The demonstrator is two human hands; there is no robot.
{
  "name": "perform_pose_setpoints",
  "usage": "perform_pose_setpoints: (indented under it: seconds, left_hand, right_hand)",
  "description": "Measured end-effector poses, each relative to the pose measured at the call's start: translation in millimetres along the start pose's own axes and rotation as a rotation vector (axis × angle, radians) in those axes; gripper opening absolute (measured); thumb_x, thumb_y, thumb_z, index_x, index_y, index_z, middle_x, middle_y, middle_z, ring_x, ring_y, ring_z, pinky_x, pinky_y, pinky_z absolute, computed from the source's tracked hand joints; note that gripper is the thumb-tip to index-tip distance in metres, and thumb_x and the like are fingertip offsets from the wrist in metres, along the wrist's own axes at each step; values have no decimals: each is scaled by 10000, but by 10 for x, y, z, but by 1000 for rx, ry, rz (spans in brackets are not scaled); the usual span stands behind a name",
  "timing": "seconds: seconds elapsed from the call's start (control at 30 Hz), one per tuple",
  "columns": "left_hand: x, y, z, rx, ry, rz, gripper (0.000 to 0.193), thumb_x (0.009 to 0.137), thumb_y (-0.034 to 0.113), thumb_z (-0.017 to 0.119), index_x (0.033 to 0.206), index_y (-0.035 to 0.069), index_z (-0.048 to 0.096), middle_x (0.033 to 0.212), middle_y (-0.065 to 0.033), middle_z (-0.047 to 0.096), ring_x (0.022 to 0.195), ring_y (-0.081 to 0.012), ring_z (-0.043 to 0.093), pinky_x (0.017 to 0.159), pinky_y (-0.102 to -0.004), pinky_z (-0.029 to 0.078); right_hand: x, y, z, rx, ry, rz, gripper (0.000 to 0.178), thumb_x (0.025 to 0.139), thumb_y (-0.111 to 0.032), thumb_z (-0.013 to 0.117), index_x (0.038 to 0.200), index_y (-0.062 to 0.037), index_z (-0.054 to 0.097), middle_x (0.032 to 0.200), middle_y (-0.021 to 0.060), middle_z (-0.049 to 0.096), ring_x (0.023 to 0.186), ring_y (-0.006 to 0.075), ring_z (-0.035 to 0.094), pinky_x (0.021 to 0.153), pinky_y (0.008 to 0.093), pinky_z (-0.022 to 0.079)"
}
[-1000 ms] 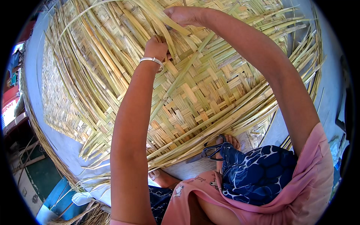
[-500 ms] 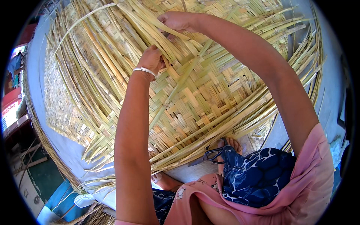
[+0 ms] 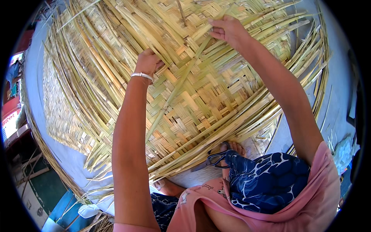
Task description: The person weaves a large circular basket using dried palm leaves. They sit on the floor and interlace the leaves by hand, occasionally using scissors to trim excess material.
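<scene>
Woven mat, fringed edge, right hand pinching strip, left hand apart

My place looks like a weaving workshop: woven matting, long loose strips and scissors surround me.

Left hand on pale strips, grip unclear; right hand pinches a strip; woven mat beneath.
</scene>
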State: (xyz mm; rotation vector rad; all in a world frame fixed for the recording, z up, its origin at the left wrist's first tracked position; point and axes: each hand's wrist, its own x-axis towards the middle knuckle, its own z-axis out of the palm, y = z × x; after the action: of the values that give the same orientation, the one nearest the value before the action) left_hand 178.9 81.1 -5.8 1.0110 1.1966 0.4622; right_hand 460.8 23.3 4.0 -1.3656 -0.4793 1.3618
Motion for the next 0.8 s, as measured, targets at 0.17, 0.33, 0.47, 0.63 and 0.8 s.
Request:
perform_pose_setpoints:
  seconds: [0.17, 0.33, 0.47, 0.63, 0.8]
  left_hand:
    - [-399, -275, 253, 562, 562, 467, 253, 808, 39, 589, 1056, -9, 600, 1015, -139, 599, 907, -239, 590, 766, -362, 487]
    - [-722, -648, 398, 1172, 506, 647, 345, 794, 135, 614, 1126, 46, 584, 1150, -116, 535, 1091, -296, 495, 934, -421, 383]
    - [-759, -715, 403, 1312, 501, 697, 385, 807, 197, 596, 1158, 45, 559, 1181, -85, 512, 1147, -279, 450, 957, -399, 352]
    - [-766, -655, 342, 1417, 387, 685, 405, 813, 223, 579, 1173, 42, 544, 1174, -78, 504, 1160, -268, 439, 950, -393, 354]
    - [-786, -653, 303, 1485, 309, 723, 390, 851, 235, 544, 1184, 34, 528, 1175, -86, 502, 1149, -270, 447, 937, -396, 368]
  right_hand:
    - [-139, 79, 7, -132, 114, -38, 217, 802, -134, 690, 903, -18, 537, 873, 61, 560, 807, 179, 587, 741, 323, 557]
    - [33, 207, -34, -104, 122, -31, 233, 807, -139, 682, 951, -5, 557, 860, 55, 559, 775, 178, 592, 732, 327, 557]
    - [0, 171, -52, -88, 97, -17, 261, 815, -140, 670, 997, 9, 558, 905, 63, 556, 796, 178, 585, 748, 329, 556]
    - [-222, 222, -182, -102, 68, -10, 276, 835, -172, 654, 1036, -21, 541, 959, 54, 563, 852, 164, 581, 774, 301, 545]
    - [-315, 145, -175, -70, 47, -13, 264, 836, -154, 645, 1022, 3, 544, 912, 80, 568, 838, 177, 576, 799, 335, 541]
